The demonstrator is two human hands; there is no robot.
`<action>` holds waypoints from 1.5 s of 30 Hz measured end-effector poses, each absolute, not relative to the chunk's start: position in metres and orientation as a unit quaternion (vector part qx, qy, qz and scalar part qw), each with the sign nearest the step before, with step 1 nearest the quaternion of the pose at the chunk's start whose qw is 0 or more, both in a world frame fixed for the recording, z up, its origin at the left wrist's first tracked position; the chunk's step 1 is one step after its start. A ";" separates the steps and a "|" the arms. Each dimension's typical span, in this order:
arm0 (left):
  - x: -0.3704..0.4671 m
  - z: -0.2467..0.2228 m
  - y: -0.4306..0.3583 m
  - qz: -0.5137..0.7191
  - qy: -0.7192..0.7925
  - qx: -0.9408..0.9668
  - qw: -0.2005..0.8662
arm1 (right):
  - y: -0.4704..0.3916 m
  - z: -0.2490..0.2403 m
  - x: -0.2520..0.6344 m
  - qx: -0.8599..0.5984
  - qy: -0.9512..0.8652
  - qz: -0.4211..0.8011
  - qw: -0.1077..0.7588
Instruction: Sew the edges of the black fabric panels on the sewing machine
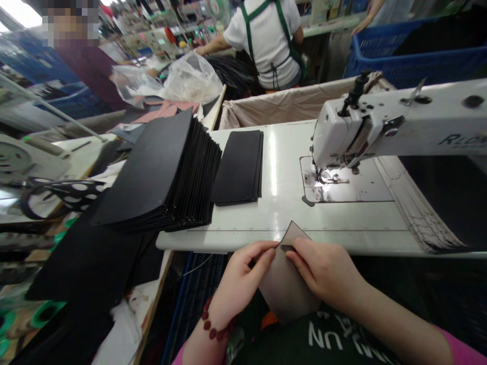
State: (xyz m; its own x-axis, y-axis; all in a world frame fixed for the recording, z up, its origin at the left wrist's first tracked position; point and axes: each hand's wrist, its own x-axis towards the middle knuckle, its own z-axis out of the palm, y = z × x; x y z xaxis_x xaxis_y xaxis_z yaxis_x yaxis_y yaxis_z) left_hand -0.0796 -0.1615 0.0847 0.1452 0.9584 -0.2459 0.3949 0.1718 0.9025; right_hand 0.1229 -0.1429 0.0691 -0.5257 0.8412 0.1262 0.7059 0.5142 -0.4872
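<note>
Busy workshop behind you: a co-worker (272,45) in a white top and green apron stands with their back turned, beyond a white worktop (281,213). On it, a sewing machine (350,132) stands to your right; a tall black stack (152,157) and a lower black pile (238,167) sit to your left.

You hold one greyish panel (287,289) at the worktop's front edge, its top corner pointing up over the surface, the rest hanging above your lap. Your left hand (241,276) has thumb and forefinger pinched on its left edge, near that corner. Your right hand (329,268) has its fingers closed near the opposite edge, around a small dark item (288,248) too unclear to name.

The panel looks light and thin, flexible but stiff enough to keep its shape, perhaps slightly slippery. Its edges near the corner seem the best hold; hard pinching could crease it.
</note>
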 end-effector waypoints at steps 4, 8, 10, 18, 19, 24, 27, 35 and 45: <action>-0.079 0.086 -0.162 0.284 0.584 0.571 0.502 | -0.142 0.069 0.122 -0.452 -0.845 0.214 0.191; -0.079 0.087 -0.161 0.281 0.590 0.553 0.517 | -0.141 0.069 0.126 -0.466 -0.832 0.234 0.192; -0.080 0.086 -0.161 0.285 0.591 0.544 0.523 | -0.141 0.069 0.128 -0.468 -0.831 0.238 0.184; -0.079 0.085 -0.160 0.296 0.590 0.547 0.515 | -0.143 0.068 0.125 -0.464 -0.837 0.224 0.184; -0.079 0.085 -0.160 0.295 0.589 0.546 0.518 | -0.143 0.068 0.125 -0.464 -0.837 0.223 0.184; -0.078 0.086 -0.160 0.296 0.588 0.541 0.523 | -0.142 0.069 0.126 -0.468 -0.835 0.221 0.189; -0.077 0.085 -0.160 0.296 0.589 0.542 0.521 | -0.143 0.069 0.125 -0.473 -0.833 0.217 0.188; -0.074 0.086 -0.160 0.283 0.587 0.546 0.527 | -0.146 0.066 0.125 -0.470 -0.832 0.214 0.203; -0.075 0.092 -0.159 0.259 0.561 0.604 0.503 | -0.141 0.069 0.125 -0.435 -0.848 0.223 0.203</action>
